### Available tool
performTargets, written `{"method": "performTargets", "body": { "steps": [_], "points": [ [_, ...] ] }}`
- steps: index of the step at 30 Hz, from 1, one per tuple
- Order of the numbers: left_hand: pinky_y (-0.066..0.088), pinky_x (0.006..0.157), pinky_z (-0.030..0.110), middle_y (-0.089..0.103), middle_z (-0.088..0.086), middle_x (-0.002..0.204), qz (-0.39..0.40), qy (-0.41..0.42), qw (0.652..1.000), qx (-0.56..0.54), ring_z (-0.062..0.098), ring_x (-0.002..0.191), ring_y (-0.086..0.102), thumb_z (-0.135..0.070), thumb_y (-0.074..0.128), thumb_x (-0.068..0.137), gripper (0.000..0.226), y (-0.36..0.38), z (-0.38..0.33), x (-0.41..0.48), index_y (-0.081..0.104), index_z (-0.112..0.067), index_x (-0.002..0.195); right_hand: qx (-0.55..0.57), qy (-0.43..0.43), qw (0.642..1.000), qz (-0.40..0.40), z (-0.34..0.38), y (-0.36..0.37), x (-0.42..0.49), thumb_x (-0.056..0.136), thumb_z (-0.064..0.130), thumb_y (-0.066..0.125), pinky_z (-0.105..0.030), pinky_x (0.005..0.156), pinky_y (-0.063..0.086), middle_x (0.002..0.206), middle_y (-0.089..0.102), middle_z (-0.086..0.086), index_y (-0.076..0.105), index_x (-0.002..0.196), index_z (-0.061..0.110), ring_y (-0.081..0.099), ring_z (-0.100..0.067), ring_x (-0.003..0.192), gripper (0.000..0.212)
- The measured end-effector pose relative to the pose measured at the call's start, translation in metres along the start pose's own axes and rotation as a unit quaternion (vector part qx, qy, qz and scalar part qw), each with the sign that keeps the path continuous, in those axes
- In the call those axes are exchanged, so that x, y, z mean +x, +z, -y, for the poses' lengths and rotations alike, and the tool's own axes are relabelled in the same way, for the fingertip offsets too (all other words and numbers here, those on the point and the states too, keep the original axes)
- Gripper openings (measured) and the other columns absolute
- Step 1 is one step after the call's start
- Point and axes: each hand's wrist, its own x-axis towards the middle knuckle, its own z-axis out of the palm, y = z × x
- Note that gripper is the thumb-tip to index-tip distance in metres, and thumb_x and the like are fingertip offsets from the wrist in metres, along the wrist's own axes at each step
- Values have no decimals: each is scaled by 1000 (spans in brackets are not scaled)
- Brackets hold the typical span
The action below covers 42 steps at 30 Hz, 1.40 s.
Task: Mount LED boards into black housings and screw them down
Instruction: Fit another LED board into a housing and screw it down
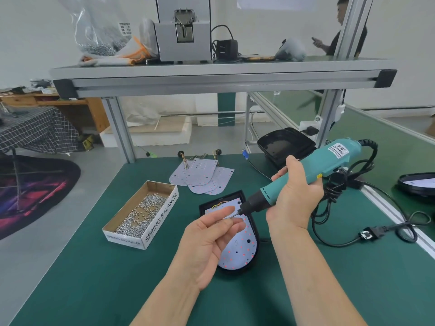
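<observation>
Green bench (94,278): our right hand (294,196) grips the KEENWISE screwdriver (329,158); our left hand (207,243) pinches a screw (229,217) at its tip. A white red-dotted board (240,250) lies in its black housing (203,208), near the SPRING BALANCER box (162,216).

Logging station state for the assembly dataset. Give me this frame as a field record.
left hand: fingers pinch at the driver bit; any screw there too small to tell
right hand: grips the electric screwdriver, tilted down-left
LED board: seated in black housing
screw box: left of housing, open
spare boards: stacked behind
empty housing: back right
</observation>
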Motion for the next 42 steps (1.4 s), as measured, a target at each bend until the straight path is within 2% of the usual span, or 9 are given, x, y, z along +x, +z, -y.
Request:
{"method": "performTargets", "body": {
  "steps": [5,10,12,15,17,20,27,33,42],
  "points": [
    [59,73,23,71,30,105,15,-25,1000,3,29,88,75,1,73,69,47,-6,-5,3,67,9,115,-3,-11,1000,9,3,3,2,85,16,70,-25,53,47,57,55,2,55,85,19,53,-14,50,14],
    [53,50,21,71,16,75,-119,-32,991,58,19,59,66,-17,77,78,21,-28,-9,16,73,4,79,-18,-32,999,27,5,5,7,86,14,69,-24,52,46,56,54,3,54,84,17,51,-15,49,16],
    [35,43,22,56,6,62,-209,-25,950,230,16,49,46,-29,75,87,32,-44,-9,30,62,-4,70,-37,-45,998,39,4,5,7,87,11,69,-23,50,44,56,54,2,55,83,16,50,-15,47,16],
    [15,50,29,26,-6,51,-206,-41,849,485,17,50,23,-50,77,80,58,-50,-5,46,32,-19,59,-71,-69,993,68,-2,3,5,84,10,70,-23,49,43,58,54,1,57,80,17,50,-16,46,15],
    [18,48,29,28,-9,49,-179,-46,801,569,16,47,27,-56,79,73,63,-44,1,54,28,-20,58,-99,-86,987,90,-7,-1,3,80,13,70,-24,49,43,59,56,0,59,78,18,51,-16,46,12],
    [29,51,27,44,-5,64,-171,-56,775,606,16,56,42,-56,82,65,55,-33,8,67,44,-16,68,-155,-118,973,123,-17,-8,1,78,19,71,-30,52,45,59,57,0,60,74,20,52,-21,50,12],
    [55,86,38,70,7,100,-138,-82,836,524,24,94,67,-35,86,68,45,-23,14,82,64,-7,95,-254,-183,938,149,-34,-25,-1,77,33,70,-45,57,53,58,58,2,57,71,30,58,-35,56,15],
    [56,86,37,70,5,99,-143,-88,831,530,23,93,67,-36,86,68,44,-23,15,85,65,-9,95,-272,-183,934,145,-42,-31,-1,77,34,70,-46,58,53,60,60,-6,56,73,23,58,-34,57,18],
    [54,79,35,71,7,99,-143,-92,833,527,24,94,68,-36,85,70,42,-26,16,85,66,-8,95,-275,-182,932,153,-47,-31,-1,76,36,69,-38,53,48,58,57,4,57,71,34,55,-25,54,13]
  ]
}}
